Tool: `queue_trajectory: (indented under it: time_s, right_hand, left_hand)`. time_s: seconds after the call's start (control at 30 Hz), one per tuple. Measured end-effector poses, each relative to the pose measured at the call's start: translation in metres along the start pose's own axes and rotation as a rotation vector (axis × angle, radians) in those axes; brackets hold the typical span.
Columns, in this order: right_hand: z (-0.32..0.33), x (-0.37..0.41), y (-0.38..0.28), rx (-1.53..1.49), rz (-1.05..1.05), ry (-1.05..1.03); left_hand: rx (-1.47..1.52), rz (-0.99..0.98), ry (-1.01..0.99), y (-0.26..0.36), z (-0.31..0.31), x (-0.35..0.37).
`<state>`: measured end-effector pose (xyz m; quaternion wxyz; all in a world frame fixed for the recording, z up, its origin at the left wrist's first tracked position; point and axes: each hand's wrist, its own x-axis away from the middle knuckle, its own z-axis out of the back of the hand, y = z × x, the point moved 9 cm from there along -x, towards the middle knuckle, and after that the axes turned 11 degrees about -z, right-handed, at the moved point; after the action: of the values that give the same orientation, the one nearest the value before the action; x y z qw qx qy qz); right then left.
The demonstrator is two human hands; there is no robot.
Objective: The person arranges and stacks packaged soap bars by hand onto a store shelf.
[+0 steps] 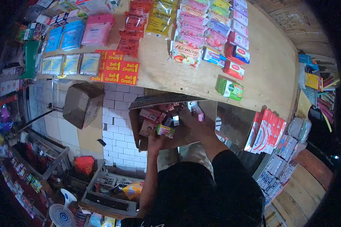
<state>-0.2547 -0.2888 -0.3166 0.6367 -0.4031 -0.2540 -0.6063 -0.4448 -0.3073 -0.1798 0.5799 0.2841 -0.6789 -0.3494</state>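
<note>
An open cardboard box [170,143] sits in front of me below the counter edge, with several small pink and white packs [150,114] inside. My left hand [155,141] is at its near side, fingers closed on a green, yellow and pink soap pack [166,131]. Deeper in the box, my right hand [189,118] reaches among the packs; its fingers are in shadow, and I cannot make out whether they grip anything. A small white pack [175,120] lies between the two hands. Beside the right hand is a pink and white pack [198,112].
On the wooden counter [269,56] stand rows of Harmony soap packs [189,38], a green soap box [230,89] and cotton bud packs [71,64]. Pepsodent boxes [266,131] are at the right. Another cardboard box [82,106] and a fan [62,215] are at the left.
</note>
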Motion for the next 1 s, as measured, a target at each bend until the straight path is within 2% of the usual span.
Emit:
queue_trajectory:
  time_s: [0.1, 0.2, 0.3, 0.47, 0.6, 0.7, 0.9, 1.0]
  right_hand:
    - [0.002, -0.002, 0.0, -0.004, 0.009, 0.005]
    - [0.001, -0.005, -0.001, -0.002, 0.014, 0.013]
    - [0.013, -0.001, -0.005, -0.003, 0.019, 0.028]
    - [0.016, 0.002, -0.004, 0.002, 0.03, 0.031]
    - [0.019, 0.008, -0.003, 0.01, 0.036, 0.04]
    - [0.014, 0.008, -0.004, 0.021, 0.039, 0.043]
    - [0.013, 0.01, -0.006, 0.046, 0.059, 0.064]
    - [0.012, 0.008, -0.005, 0.066, 0.081, 0.097]
  left_hand:
    - [-0.116, -0.067, -0.023, -0.012, 0.003, -0.004]
    - [-0.001, 0.0, -0.03, -0.013, 0.0, -0.003]
    - [-0.048, -0.031, -0.005, 0.031, -0.009, 0.0]
    - [-0.035, 0.015, 0.001, 0.003, -0.001, 0.0]
    - [-0.047, -0.084, 0.078, 0.02, -0.002, 0.003]
    - [-0.119, -0.006, 0.025, 0.013, 0.0, 0.0]
    - [-0.02, -0.041, 0.056, 0.009, 0.001, -0.001]
    - [0.0, -0.074, 0.007, 0.018, -0.004, -0.001]
